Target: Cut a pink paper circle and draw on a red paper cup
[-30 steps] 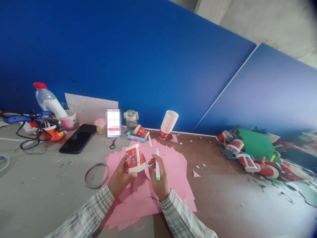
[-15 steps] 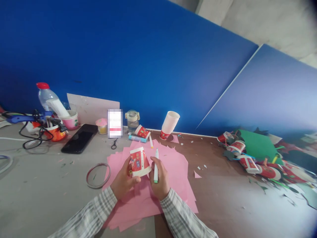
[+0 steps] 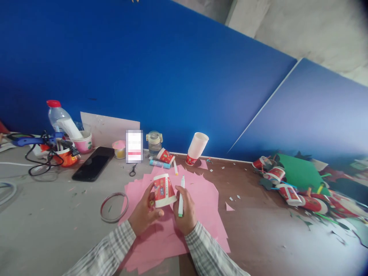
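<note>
A red and white paper cup (image 3: 164,190), its wide rim downward and tilted, is held by my left hand (image 3: 145,212), with the thumb near the rim. My right hand (image 3: 185,212) grips a white marker pen (image 3: 181,203) with a green end pointing down toward me and its tip pointing away. Both hands are over a stack of pink paper sheets (image 3: 204,214). Just beyond lie another red cup (image 3: 166,156) on its side, a light-blue glue-stick-like tube (image 3: 160,164) and a white pen with a yellow end (image 3: 175,167).
Stacked paper cups (image 3: 197,148) lean by the blue partition (image 3: 172,76). On the left are a phone (image 3: 93,164), a roll of tape (image 3: 114,207), scissors (image 3: 132,170), a lidded jar (image 3: 154,142) and a bottle (image 3: 61,117). Decorated cups (image 3: 289,194) and green paper (image 3: 301,174) pile up at right.
The view has tilted slightly, so the scene sits a little lower. The cup and the marker stay in my hands, with the cup shifted slightly to the right.
</note>
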Demonstrator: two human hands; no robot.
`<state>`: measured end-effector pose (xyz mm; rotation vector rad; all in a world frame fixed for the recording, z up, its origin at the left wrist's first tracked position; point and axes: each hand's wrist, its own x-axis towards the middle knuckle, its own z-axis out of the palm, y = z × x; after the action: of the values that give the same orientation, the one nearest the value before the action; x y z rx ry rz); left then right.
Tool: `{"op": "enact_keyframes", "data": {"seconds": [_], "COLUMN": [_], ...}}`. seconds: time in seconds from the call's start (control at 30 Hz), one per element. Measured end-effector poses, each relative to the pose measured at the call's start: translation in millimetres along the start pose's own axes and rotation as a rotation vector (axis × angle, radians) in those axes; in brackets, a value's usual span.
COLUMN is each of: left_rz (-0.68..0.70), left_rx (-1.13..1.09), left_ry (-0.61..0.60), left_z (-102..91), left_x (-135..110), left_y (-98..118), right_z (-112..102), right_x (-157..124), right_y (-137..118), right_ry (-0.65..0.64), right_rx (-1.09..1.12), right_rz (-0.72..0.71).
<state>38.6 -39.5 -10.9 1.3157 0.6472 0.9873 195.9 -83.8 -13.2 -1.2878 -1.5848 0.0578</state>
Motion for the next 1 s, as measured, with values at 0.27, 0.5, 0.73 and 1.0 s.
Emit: {"op": "enact_keyframes", "data": {"seconds": [0.27,0.5,0.73,1.0], "left_rz": [-0.009,0.015,0.118,0.215], "left_rx": [0.229,0.344,0.514,0.742], "left_ry": [0.074,0.146,0.352,0.334], "left_z": [-4.2,-0.9,0.8,-7.1], "left_x": [-0.9,0.3,1.5,1.9], "left_y": [-9.9,-6.7,-2.5,-7.3], "right_z": [-4.5,-9.1,-8.9,-25.8], "right_x": [3.8,3.0,4.7,12.8], "right_y": [-2.5,-5.5,-6.5,-13.3], "right_ry": [-0.031,-0.104,-0.237,-0.041], "right_rx": [-0.072,-0.063,-0.023,0.413], "right_rz": [-0.088,-0.135,-0.129,0.086]}}
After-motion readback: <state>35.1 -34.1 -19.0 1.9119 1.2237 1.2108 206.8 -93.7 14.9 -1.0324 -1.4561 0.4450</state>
